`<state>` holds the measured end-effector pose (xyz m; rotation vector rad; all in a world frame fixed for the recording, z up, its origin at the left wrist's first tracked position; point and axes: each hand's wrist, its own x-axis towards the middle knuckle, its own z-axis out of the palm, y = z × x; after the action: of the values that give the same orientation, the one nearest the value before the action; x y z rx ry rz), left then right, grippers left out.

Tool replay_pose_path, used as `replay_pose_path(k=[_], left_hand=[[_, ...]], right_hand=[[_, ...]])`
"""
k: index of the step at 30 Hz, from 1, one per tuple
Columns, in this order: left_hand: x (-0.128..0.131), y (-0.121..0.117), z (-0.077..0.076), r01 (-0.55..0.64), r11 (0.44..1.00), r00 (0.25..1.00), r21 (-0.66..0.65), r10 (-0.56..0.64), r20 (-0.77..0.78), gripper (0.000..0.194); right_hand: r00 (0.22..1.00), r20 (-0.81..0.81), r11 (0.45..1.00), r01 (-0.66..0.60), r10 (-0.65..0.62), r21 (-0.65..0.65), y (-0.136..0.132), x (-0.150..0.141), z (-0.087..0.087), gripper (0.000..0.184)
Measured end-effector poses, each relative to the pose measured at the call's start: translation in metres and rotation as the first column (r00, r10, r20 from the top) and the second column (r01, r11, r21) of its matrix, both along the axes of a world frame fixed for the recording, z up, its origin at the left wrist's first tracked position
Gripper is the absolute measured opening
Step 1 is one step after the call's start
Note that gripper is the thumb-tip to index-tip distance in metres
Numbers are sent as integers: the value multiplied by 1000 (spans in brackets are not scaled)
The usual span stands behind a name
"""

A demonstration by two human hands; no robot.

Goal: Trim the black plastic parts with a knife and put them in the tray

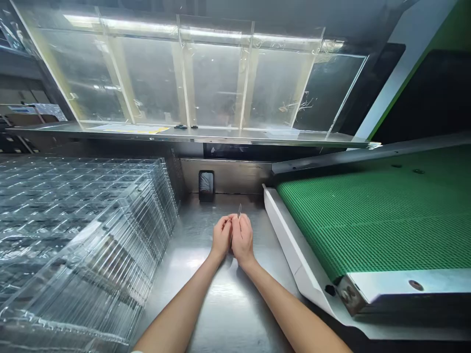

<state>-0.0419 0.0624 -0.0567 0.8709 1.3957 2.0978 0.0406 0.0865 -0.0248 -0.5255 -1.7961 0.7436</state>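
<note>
My left hand point(222, 237) and my right hand point(242, 238) are pressed together over the steel bench point(228, 304), fingers curled. A small thin grey piece point(239, 211) sticks up from between the fingertips, pinched mainly by the right hand. What the left hand's fingers hold, if anything, is hidden. A tall stack of clear plastic trays point(84, 230) stands to the left of the hands. The green conveyor belt point(375, 215) lies to their right.
A clear acrylic guard point(206, 83) rises over a steel shelf point(184, 133) behind the bench. A small dark device point(206, 185) sits on the back wall. The conveyor's white side rail point(290, 245) and steel end bracket point(390, 289) border the bench on the right.
</note>
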Motion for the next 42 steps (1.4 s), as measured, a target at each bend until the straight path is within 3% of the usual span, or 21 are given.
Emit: replay_pose_path(k=[4, 10, 14, 21, 31, 35, 42], left_hand=[[-6, 4, -4, -64, 996, 998, 60, 64, 2, 39], [-3, 2, 1, -5, 1000, 1000, 6, 5, -30, 27], [-1, 0, 4, 14, 999, 1000, -30, -14, -27, 23], [-3, -2, 0, 15, 997, 1000, -70, -14, 12, 24], [-4, 1, -2, -60, 998, 998, -17, 60, 30, 40], [-4, 1, -4, -27, 996, 996, -86, 34, 85, 48], [-4, -1, 1, 54, 996, 982, -75, -39, 185, 55]], right_hand=[[997, -79, 1000, -14, 14, 2, 4, -35, 6, 37], [992, -119, 987, 27, -47, -158, 26, -36, -26, 41], [993, -118, 971, -25, -3, -238, 31, -36, -38, 43], [987, -143, 913, -126, 75, -389, 33, -42, -40, 44], [967, -194, 897, -230, 166, -378, 35, -41, -40, 44], [974, -170, 895, -207, 150, -396, 35, -41, -40, 44], [973, -147, 876, -227, 180, -427, 33, -40, -42, 51]])
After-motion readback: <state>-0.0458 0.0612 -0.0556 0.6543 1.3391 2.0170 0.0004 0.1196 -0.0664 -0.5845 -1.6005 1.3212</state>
